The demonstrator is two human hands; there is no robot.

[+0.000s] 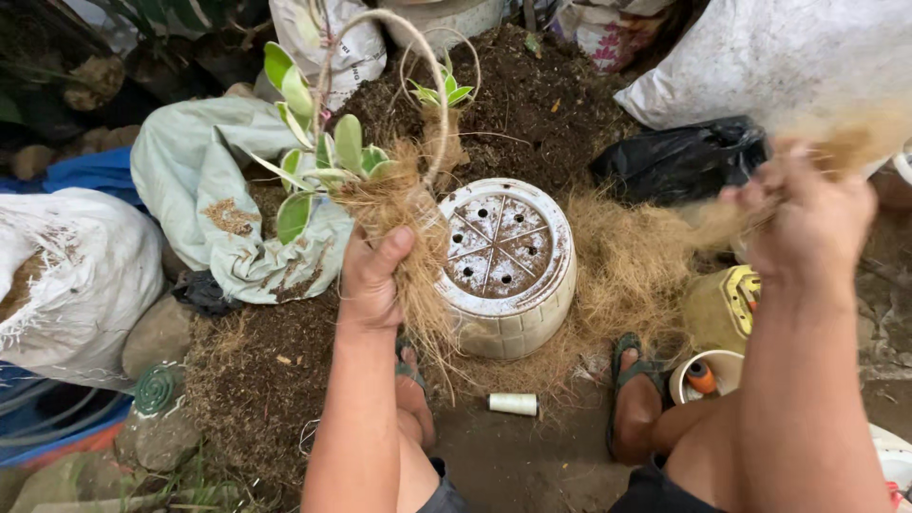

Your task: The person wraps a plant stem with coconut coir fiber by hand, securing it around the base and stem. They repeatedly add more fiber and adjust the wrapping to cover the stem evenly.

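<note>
A broad heap of dark soil (532, 104) fills the ground ahead, hemmed in by sacks: a big white one (760, 57) at the upper right, another white sack (66, 275) at the left, and a pale green bag (199, 180) slumped between them. A black plastic bag (679, 161) lies against the soil's right edge. In the middle sits an upturned white pot (508, 271), its holed base facing up, with a mat of loose coconut fibre (627, 266) spread on the ground beside and behind it.

The person crouches, sandalled feet (632, 394) on the bare ground. The left hand (372, 275) is raised just left of the pot, its grip clenched around a small variegated plant (323, 157) whose roots are bundled in brown fibre (408, 237); strands hang down below the fist, and a wire hoop (380, 57) arches over the leaves. The right hand (807, 218) is up at the right, blurred, its grip closed on a tuft of fibre (845, 142) drawn out to the side, well apart from the plant.

A small white spool of thread (513, 404) lies on the ground between the feet.
</note>
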